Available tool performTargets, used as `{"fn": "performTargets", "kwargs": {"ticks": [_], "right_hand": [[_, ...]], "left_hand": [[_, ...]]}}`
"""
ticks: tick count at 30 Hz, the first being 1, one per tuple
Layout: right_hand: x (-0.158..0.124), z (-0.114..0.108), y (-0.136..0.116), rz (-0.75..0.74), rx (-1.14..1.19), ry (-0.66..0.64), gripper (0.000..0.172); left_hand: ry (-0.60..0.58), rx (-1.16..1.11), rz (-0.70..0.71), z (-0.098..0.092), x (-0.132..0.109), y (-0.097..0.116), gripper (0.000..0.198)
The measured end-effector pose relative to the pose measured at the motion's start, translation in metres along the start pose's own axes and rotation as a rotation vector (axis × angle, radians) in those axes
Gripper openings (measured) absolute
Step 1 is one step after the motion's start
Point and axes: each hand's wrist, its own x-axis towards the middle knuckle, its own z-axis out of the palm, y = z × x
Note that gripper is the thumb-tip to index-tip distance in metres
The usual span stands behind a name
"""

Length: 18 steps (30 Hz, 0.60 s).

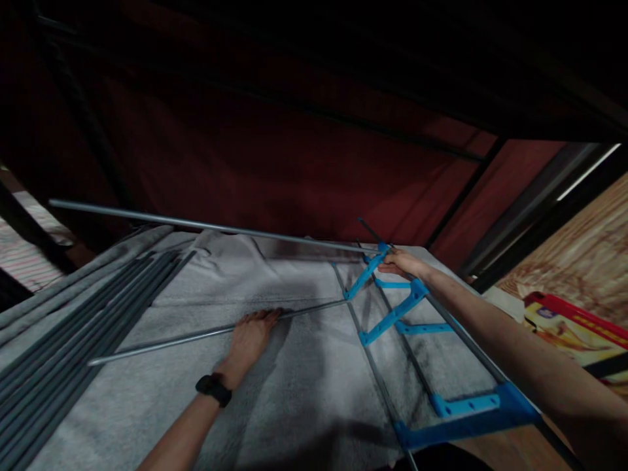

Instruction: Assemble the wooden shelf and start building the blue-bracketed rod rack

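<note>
The left hand [254, 335] pinched a rod [171, 341], likely light, stiff and slick; the right hand [403, 261] gripped a bracket [367, 270], probably the surer hold.

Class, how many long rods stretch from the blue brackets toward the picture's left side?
2. The far rod runs from the upper end of the farthest blue bracket, beside the right hand; the near rod from its lower end, partly under the left hand.

Probably a bedroom, grey blanket [304, 386], dark bunk-like frame [466, 193], red backdrop [265, 170], dim light
</note>
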Motion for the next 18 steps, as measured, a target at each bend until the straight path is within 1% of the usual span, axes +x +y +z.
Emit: {"fn": "performTargets", "kwargs": {"ticks": [5, 10, 13, 18], "right_hand": [[-0.002, -0.001, -0.001, 0.013, -0.002, -0.007, 0.023], [-0.004, 0.001, -0.004, 0.019, -0.001, -0.010, 0.023], [-0.004, 0.004, -0.006, 0.025, 0.002, 0.000, 0.024], [-0.004, 0.007, -0.007, 0.002, -0.038, -0.017, 0.022]], "left_hand": [[0.016, 0.060, 0.024, -0.002, 0.006, -0.009, 0.042], [0.032, 0.102, 0.054, -0.005, 0.010, -0.006, 0.041], [0.035, 0.101, 0.046, -0.007, 0.011, -0.004, 0.041], [0.025, 0.077, 0.039, -0.013, 0.015, -0.005, 0.042]]}}
